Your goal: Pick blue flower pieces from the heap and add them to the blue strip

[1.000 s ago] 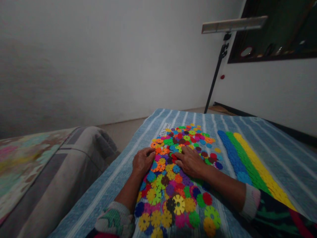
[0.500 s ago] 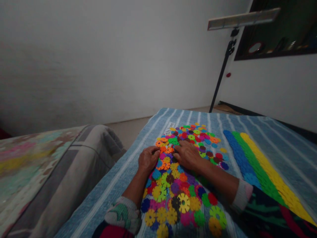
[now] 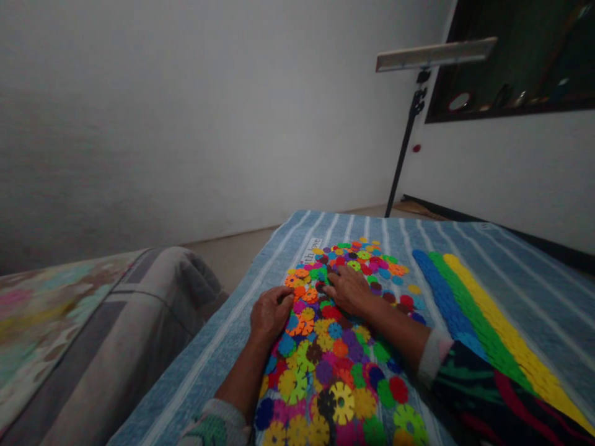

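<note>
A dense pile of flower-shaped plastic discs in many colours lies on a blue striped cloth. At the pile's left edge is my left hand, its fingers curled and their tips close together beside some orange discs. Whatever those fingertips hold, if anything, is hidden. My right hand reaches over the upper part of the pile, palm down. Its thumb and forefinger are apart and touch discs near green and dark red ones. The palm hides the discs beneath it.
Right of the pile run three long rows of overlapping discs: blue, green and yellow. A cloth-covered surface is at the left. Behind stand a lamp on a pole and a white wall.
The whole view has shifted, so the cloth and discs appear lower and slightly left. My right hand has moved a little farther up the pile; my left hand stays by the orange discs.
</note>
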The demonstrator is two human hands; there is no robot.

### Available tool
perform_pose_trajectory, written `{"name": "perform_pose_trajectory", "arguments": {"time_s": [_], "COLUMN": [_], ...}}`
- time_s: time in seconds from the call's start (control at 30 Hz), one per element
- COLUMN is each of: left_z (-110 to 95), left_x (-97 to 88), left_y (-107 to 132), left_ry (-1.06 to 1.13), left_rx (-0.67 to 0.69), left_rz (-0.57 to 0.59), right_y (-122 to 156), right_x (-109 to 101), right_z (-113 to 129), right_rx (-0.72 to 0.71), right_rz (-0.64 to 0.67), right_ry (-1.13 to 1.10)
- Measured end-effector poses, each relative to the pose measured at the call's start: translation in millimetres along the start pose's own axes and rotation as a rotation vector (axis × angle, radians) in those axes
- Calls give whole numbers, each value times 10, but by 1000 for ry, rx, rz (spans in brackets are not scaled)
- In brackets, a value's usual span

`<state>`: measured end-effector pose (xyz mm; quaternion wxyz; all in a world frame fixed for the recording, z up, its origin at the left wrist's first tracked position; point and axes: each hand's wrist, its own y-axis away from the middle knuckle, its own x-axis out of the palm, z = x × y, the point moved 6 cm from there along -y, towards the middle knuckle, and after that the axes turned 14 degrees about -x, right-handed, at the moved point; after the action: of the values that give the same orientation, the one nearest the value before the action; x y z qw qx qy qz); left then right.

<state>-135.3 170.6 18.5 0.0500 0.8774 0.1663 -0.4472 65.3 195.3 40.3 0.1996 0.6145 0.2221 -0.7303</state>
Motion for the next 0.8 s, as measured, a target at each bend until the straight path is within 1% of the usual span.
{"name": "perform_pose_trajectory", "arguments": {"time_s": [0.07, 0.13, 0.27, 0.37, 0.43, 0.5, 0.57, 0.6, 0.67, 0.73, 0.8], "left_z": [0, 2, 19, 35, 44, 53, 61, 63, 65, 64, 60], "left_x": [-10, -13, -5, 1, 2, 3, 5, 6, 6, 5, 2], "left_y": [2, 4, -4, -13, -19, -27, -38, -44, -53, -57, -54], "left_ry": [-8, -1, 18, 20, 24, 21, 18, 18, 23, 24, 22], "left_rx": [-8, -12, -16, -13, -9, -6, -1, 5, 14, 18, 16], "left_rz": [-3, 1, 7, 2, -3, -6, -3, -1, -3, -11, -18], "right_y": [-28, 0, 101, 56, -42, -136, -175, -171, -123, -57, -24], "right_x": [13, 52, 97, 61, 17, -7, 16, 40, 92, 130, 132], "right_z": [-124, -115, 113, 163, 79, -43, -120, -119, -42, 77, 162], "right_rx": [77, 72, -77, -144, -107, -20, 59, 71, 41, -20, -75], "right_rz": [1, 14, 13, -7, -41, -77, -87, -86, -78, -57, -42], "right_ry": [-4, -5, -3, -37, -36, -11, 7, 11, 15, 8, -9]}}
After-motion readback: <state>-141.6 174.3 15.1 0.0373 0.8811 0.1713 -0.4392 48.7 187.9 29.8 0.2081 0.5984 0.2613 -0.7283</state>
